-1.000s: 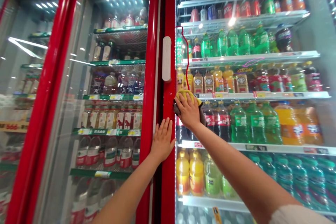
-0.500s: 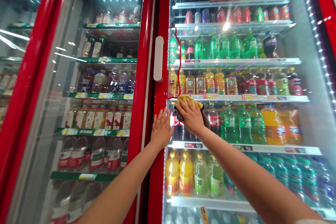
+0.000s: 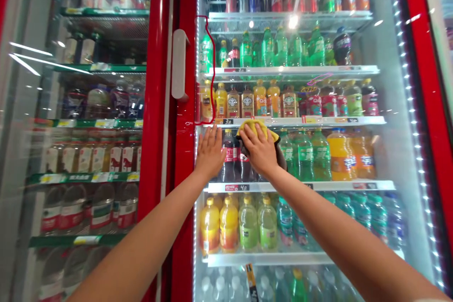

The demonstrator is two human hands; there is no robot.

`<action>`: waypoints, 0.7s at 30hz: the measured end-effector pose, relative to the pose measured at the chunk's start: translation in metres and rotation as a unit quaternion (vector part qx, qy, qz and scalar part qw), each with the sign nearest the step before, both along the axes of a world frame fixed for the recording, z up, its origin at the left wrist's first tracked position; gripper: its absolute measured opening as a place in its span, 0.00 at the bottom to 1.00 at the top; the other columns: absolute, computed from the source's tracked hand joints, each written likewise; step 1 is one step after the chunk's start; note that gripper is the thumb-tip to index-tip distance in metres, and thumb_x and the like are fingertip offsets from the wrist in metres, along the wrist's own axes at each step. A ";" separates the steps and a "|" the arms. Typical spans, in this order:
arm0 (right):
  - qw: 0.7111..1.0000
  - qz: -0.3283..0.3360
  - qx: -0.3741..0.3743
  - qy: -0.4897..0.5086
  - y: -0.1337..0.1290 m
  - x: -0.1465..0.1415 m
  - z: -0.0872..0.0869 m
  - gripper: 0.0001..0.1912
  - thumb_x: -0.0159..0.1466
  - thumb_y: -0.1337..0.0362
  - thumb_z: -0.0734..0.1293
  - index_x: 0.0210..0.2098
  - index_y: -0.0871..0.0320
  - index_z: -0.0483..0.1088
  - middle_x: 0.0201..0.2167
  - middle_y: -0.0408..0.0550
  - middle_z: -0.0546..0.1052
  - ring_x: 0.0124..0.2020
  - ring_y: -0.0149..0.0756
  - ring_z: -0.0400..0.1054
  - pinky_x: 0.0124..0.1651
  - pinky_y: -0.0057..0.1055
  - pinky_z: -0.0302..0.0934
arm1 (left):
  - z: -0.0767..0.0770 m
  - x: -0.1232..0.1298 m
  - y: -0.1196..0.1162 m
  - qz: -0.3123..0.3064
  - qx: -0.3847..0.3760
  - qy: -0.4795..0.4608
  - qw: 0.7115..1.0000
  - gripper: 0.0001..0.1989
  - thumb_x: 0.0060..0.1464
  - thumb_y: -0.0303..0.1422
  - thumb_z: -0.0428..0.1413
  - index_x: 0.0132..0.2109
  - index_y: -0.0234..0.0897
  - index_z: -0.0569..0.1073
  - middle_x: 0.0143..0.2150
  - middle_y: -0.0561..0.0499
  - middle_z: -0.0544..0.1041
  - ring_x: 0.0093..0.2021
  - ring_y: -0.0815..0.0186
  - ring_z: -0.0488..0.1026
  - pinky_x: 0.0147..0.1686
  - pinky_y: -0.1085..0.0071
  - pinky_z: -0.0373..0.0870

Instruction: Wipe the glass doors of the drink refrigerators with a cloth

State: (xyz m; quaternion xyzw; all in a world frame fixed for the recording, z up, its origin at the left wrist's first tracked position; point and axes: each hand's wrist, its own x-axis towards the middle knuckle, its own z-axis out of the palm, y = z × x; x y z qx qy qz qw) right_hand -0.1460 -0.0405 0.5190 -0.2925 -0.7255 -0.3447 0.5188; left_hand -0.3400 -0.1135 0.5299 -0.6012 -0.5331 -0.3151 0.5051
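Note:
My right hand (image 3: 260, 148) presses a yellow and grey cloth (image 3: 255, 127) flat against the glass door (image 3: 384, 151) of a drinks fridge, its fingers laid over the yellow side. The dark grey part of the cloth hangs out to the right, beneath the hand. To the left, my left hand (image 3: 210, 151) rests with fingers spread on the glass near the red door frame (image 3: 184, 160), holding nothing. Behind the glass, dark cola bottles (image 3: 229, 155) show between and below the two hands.
A white handle (image 3: 180, 65) stands on the red frame, up and left of my left hand. Another glass-fronted fridge with green-edged shelves (image 3: 116, 123) is at the left. Several shelves of bottles and cans lie behind the right door.
The view has shifted, so the fridge appears further left. Relative to the door, both hands with the cloth have moved right; my left hand has gone from the frame's edge onto the glass.

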 end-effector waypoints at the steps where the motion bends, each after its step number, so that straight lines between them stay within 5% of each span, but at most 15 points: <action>1: 1.000 0.005 0.003 -0.023 0.000 0.003 0.001 0.31 0.70 0.65 0.60 0.72 0.48 0.55 0.75 0.43 0.54 0.76 0.53 0.41 0.74 0.61 0.37 | 0.001 0.007 0.003 -0.001 0.000 0.001 1.000 0.34 0.67 0.37 0.45 0.75 0.29 0.47 0.77 0.37 0.47 0.78 0.53 0.38 0.74 0.49 0.38; 5: 0.998 0.020 0.012 -0.064 0.005 0.024 0.037 0.31 0.70 0.65 0.60 0.71 0.46 0.57 0.75 0.40 0.55 0.76 0.51 0.42 0.74 0.61 0.39 | 0.009 0.036 0.019 -0.016 0.010 0.022 1.000 0.33 0.67 0.36 0.45 0.74 0.31 0.49 0.77 0.39 0.47 0.78 0.55 0.37 0.74 0.50 0.36; 8: 1.000 0.003 0.001 -0.002 0.016 0.048 0.054 0.32 0.69 0.63 0.61 0.72 0.46 0.54 0.76 0.41 0.52 0.76 0.51 0.40 0.74 0.60 0.39 | 0.014 0.053 0.031 -0.026 0.019 0.035 0.999 0.34 0.67 0.35 0.45 0.75 0.33 0.47 0.78 0.41 0.47 0.78 0.55 0.38 0.74 0.50 0.35; 15: 0.996 -0.038 -0.042 0.066 0.023 0.061 -0.006 0.34 0.70 0.60 0.60 0.74 0.48 0.50 0.77 0.42 0.48 0.77 0.53 0.36 0.75 0.61 0.37 | 0.011 0.059 0.046 -0.038 0.048 0.005 0.998 0.34 0.67 0.37 0.43 0.75 0.30 0.47 0.77 0.39 0.47 0.78 0.55 0.38 0.74 0.50 0.33; 17: 0.999 -0.021 -0.025 0.029 0.021 0.060 -0.005 0.33 0.70 0.61 0.59 0.73 0.47 0.51 0.76 0.40 0.49 0.77 0.52 0.36 0.75 0.60 0.36 | 0.012 0.062 0.047 -0.039 0.052 -0.006 0.998 0.34 0.67 0.38 0.43 0.75 0.29 0.48 0.77 0.38 0.47 0.78 0.55 0.38 0.74 0.49 0.32; 21: 1.000 0.001 0.003 0.000 0.030 0.079 0.027 0.32 0.70 0.61 0.60 0.73 0.46 0.53 0.76 0.39 0.51 0.77 0.49 0.38 0.75 0.57 0.36 | 0.013 0.082 0.050 -0.038 0.061 -0.017 0.997 0.36 0.66 0.39 0.45 0.75 0.26 0.46 0.77 0.34 0.45 0.78 0.54 0.38 0.74 0.49 0.33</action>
